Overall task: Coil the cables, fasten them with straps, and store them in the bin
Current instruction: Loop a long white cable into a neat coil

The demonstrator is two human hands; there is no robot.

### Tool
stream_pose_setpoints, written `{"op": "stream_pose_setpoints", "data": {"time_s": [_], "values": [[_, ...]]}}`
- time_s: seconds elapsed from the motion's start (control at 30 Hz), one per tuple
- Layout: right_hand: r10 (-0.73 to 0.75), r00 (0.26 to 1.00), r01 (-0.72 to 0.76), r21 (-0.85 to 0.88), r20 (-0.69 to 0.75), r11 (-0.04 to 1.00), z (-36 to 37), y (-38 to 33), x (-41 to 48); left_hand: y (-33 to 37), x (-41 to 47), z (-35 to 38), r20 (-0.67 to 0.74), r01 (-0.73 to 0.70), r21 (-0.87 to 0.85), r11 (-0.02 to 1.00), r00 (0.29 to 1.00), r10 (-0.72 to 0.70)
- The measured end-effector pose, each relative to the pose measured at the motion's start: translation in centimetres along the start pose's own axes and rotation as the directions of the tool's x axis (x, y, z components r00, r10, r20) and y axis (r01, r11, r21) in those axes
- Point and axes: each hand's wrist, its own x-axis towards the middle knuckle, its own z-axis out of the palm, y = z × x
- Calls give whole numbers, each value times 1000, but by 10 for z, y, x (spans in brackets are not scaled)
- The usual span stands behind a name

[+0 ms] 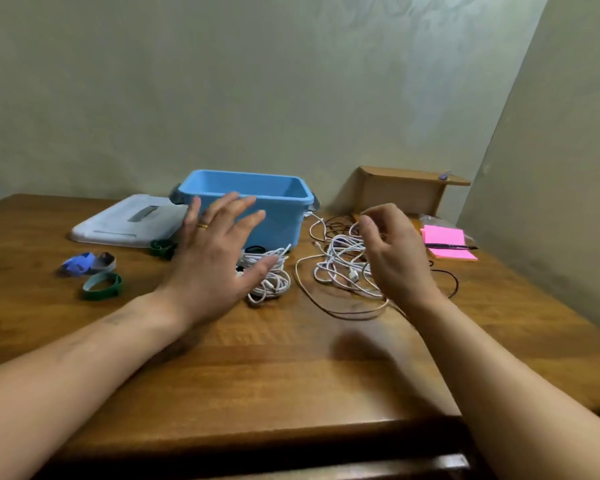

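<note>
Left hand (219,247) spread, right hand (392,251) loosely curled, over white cables (340,271) — bin (284,226) behind.

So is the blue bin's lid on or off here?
Off. The blue bin stands open-topped, and its white lid lies flat on the table left of it.

Left hand (219,251) raised, fingers spread, right hand (392,251) raised, fingers loosely curled, forearms outstretched
</note>
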Motion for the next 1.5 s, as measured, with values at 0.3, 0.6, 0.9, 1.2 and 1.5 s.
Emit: {"op": "stream_pose_setpoints", "data": {"time_s": [0.3,0.6,0.9,1.2,1.5], "values": [[-90,963,176,-343,253,923,23,13,28,55,56,30,-37,278,-408,870,947,-320],[-139,990,144,-188,37,972,60,17,54,47,47,49,-177,158,-452,878,948,-263],[-65,988,135,585,-139,800,24,-23,31,71,54,41,244,392,-843,369,889,-387],[-268,953,164,500,144,850,46,-35,9,60,57,29,458,473,-881,-15,843,-283],[-94,991,116,252,-98,961,33,-8,32,62,54,28,462,508,-848,149,848,-258]]}}
